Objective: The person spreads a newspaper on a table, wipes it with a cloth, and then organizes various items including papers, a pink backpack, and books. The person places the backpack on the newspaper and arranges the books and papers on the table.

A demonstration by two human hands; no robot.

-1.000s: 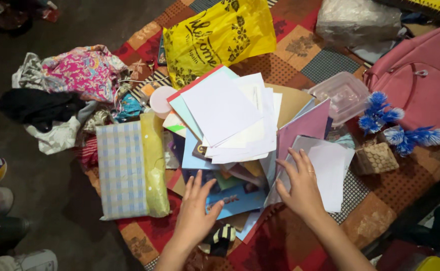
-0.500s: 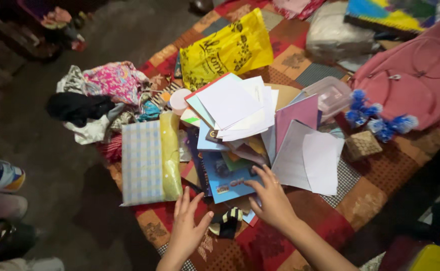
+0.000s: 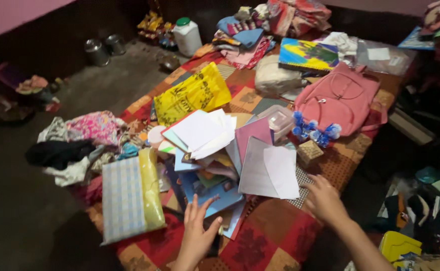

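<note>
At the far left of the frame a heap of clothes, black, white and pink-patterned, lies where the dark floor meets the patchwork bedspread. Just right of it, in the lower left, a checked blue-and-white folder with a yellow plastic sleeve along its right edge rests flat on the spread. Above that, toward the upper middle, a crumpled yellow carrier bag lies beside the pile of loose white sheets, which fans over coloured card and booklets. At the bottom centre the left hand lies open, fingers spread and palm down, its fingertips touching the lower edge of a blue booklet that sticks out from under the pile. Right of the booklet a mauve card stands tilted behind two overlapping pale sheets. The right hand, lower right of centre, is open too, fingers loosely extended, hovering just beside the lower right corner of those pale sheets; whether it touches them cannot be told. Above it sit a small woven box, a bunch of blue and white pompoms and a clear plastic tub. Further right and higher lies a pink backpack, with a brightly coloured spiral notebook behind it.
</note>
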